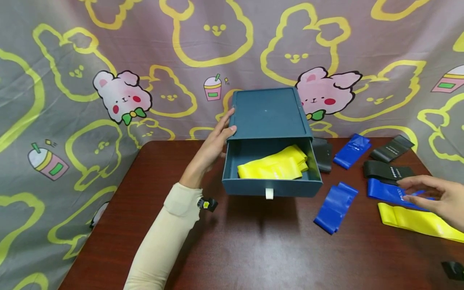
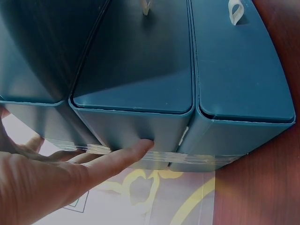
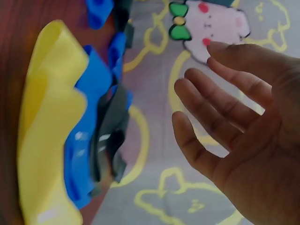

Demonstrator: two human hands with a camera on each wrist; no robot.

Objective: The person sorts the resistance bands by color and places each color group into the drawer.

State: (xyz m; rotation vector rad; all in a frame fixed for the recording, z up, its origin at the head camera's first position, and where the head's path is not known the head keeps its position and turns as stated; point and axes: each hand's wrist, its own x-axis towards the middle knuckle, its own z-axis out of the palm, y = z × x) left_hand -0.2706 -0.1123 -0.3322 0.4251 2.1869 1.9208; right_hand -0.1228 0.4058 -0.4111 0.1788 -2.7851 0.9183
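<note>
Nearest my head camera, the left sleeve (image 1: 163, 241) is running up to my left hand (image 1: 217, 139), which I am resting flat, fingers straight, against the left side of the box (image 1: 270, 112); the left wrist view shows a straight finger (image 2: 126, 154) pressing the box's wall. Its drawer (image 1: 272, 187) is standing pulled out, with a folded yellow band (image 1: 272, 165) lying inside. My right hand (image 1: 435, 195) is hovering with fingers spread and relaxed, holding nothing, just over a blue band (image 1: 388, 192) that is lying on the table (image 1: 235, 249), touching a second yellow band (image 1: 417, 220) and a black band (image 1: 388, 171). Another blue band (image 1: 335, 207) is lying nearer the drawer. I am judging these bands as light, soft, floppy and a little slick, so they will likely sag and unfold if lifted by one end; pinching across the folded middle, all layers together, looks safest. I am reckoning the box is light plastic that could slide, hence my bracing hand.
</note>
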